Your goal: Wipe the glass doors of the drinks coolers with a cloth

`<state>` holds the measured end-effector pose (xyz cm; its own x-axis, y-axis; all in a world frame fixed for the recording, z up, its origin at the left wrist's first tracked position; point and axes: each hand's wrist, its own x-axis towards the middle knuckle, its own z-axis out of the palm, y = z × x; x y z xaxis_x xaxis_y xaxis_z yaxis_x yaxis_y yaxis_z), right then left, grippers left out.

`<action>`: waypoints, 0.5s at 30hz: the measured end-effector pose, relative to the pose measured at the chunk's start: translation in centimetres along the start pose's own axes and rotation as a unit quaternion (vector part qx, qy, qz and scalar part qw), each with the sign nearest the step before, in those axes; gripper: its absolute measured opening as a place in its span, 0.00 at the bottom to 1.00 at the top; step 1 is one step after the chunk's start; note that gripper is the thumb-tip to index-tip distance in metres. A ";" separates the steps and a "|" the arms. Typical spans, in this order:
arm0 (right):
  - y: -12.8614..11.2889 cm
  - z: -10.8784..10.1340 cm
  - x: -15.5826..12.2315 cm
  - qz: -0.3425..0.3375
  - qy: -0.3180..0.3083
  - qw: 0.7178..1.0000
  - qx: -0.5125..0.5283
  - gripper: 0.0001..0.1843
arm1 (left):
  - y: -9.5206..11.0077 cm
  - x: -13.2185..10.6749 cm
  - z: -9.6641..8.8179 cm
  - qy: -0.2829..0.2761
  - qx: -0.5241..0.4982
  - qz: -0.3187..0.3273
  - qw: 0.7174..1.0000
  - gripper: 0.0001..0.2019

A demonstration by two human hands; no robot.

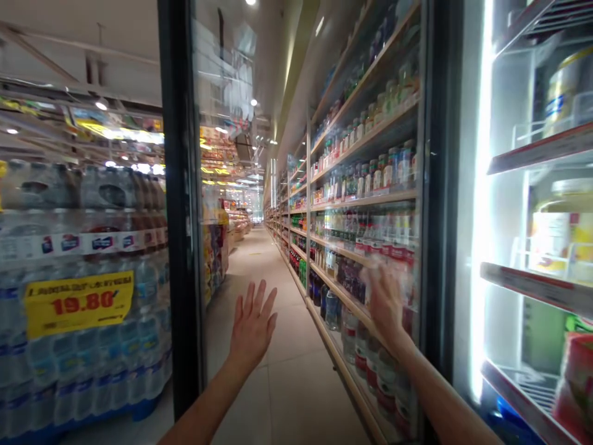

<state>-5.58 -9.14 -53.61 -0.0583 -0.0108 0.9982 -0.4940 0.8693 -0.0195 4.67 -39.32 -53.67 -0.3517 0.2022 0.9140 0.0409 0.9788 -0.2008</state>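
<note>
Aisle, upright door, apparently glass.

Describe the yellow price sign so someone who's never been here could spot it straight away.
Find the glass door and its left black post. Left of that post stands a stack of bottle packs, with the yellow price sign across its front. What sets the sign apart from the bottles around it is its bold red 19.80 on bright yellow.
</note>
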 end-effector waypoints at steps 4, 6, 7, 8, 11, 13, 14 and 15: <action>1.6 -0.6 0.4 0.178 0.100 0.979 -0.014 0.33 | 0.8 -0.6 0.4 0.006 0.004 -0.023 1.000 0.23; -1.1 -0.2 -1.2 0.087 0.023 0.996 0.022 0.35 | 1.2 -0.8 0.8 0.016 0.002 -0.039 0.999 0.23; -2.7 0.0 -2.0 0.015 -0.024 0.999 0.043 0.35 | 1.4 -0.9 0.9 0.021 0.000 -0.041 0.999 0.23; -4.0 0.2 -2.7 -0.071 -0.065 0.993 0.064 0.37 | 1.4 -1.0 1.0 0.024 -0.002 -0.040 0.999 0.23; -5.8 0.5 -2.5 -0.168 -0.066 0.980 0.078 0.38 | 1.3 -1.3 1.0 0.015 0.001 -0.026 1.000 0.22; -5.9 0.8 -1.5 -0.038 0.014 0.998 0.054 0.35 | 1.1 -1.5 0.8 0.007 0.013 -0.018 1.000 0.22; -6.1 1.0 -1.3 0.034 0.046 0.997 0.044 0.34 | 1.1 -1.5 0.6 0.004 0.019 -0.016 1.000 0.22; -6.6 1.2 -1.2 0.070 0.058 0.995 0.042 0.33 | 1.1 -1.5 0.5 0.002 0.026 -0.015 1.000 0.22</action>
<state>-3.29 -15.48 -54.78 -0.0330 0.1700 0.9849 -0.5584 0.8141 -0.1593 4.80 -38.61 -55.45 -0.3480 0.1737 0.9213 -0.0179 0.9813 -0.1918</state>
